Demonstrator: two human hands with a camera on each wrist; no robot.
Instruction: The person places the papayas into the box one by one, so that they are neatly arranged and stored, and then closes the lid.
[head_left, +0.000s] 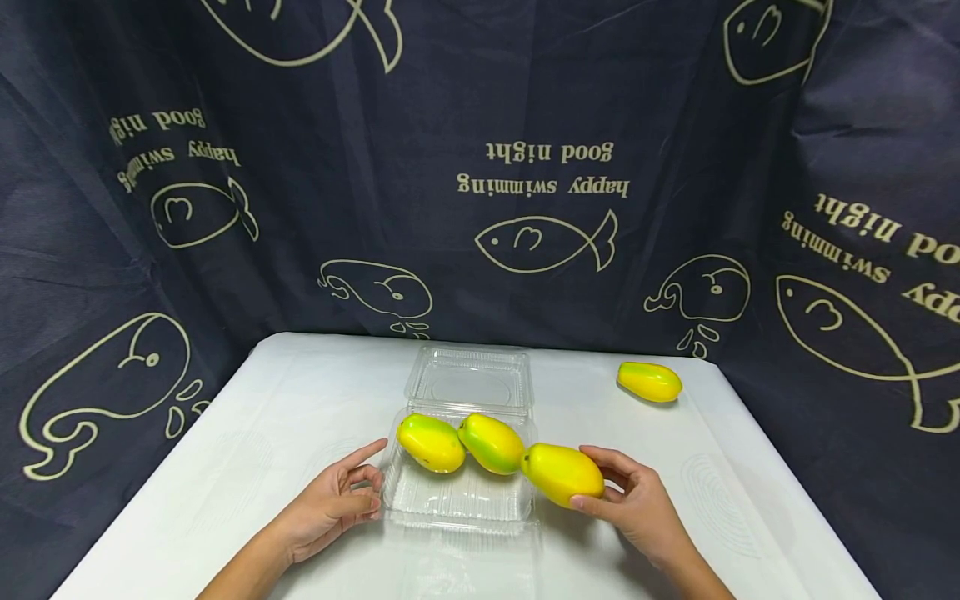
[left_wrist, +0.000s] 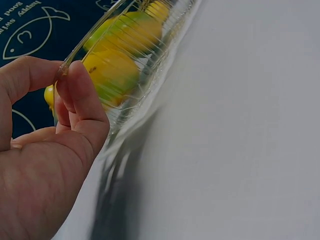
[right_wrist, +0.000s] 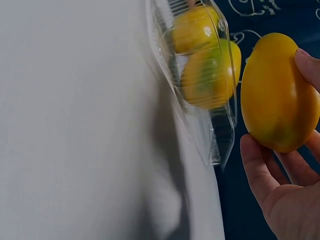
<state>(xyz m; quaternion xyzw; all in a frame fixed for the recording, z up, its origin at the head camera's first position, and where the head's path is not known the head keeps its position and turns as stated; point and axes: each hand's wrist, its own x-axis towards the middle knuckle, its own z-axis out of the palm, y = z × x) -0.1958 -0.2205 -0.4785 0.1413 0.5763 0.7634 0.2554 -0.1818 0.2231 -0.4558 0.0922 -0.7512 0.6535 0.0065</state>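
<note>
I judge the step in hand to be loading: the held fruit (head_left: pixel 564 479) is at the rim of the clear container (head_left: pixel 457 504), on the side nearest the right hand (head_left: pixel 641 508). As I read it, the next move calls for a short shift toward the left hand (head_left: pixel 330 508), then a gentle lowering that leaves the 2 others undisturbed.

I see the right hand wrapped partway round its fruit, thumb on 1 side and fingers on the other, spread to the fruit's girth. The left hand is narrow: thumb and fingertips come together at the container's near rim in what looks like a light pinch, the index finger reaching forward along the edge.

Between the hands, the left fruit (head_left: pixel 431 443) and the middle fruit (head_left: pixel 492 444) lie inside. I cannot tell whether the held fruit touches the middle fruit. Ahead of both hands, the lid (head_left: pixel 468 377) lies folded back; a 4th fruit (head_left: pixel 649 382) rests beyond the right hand.
</note>
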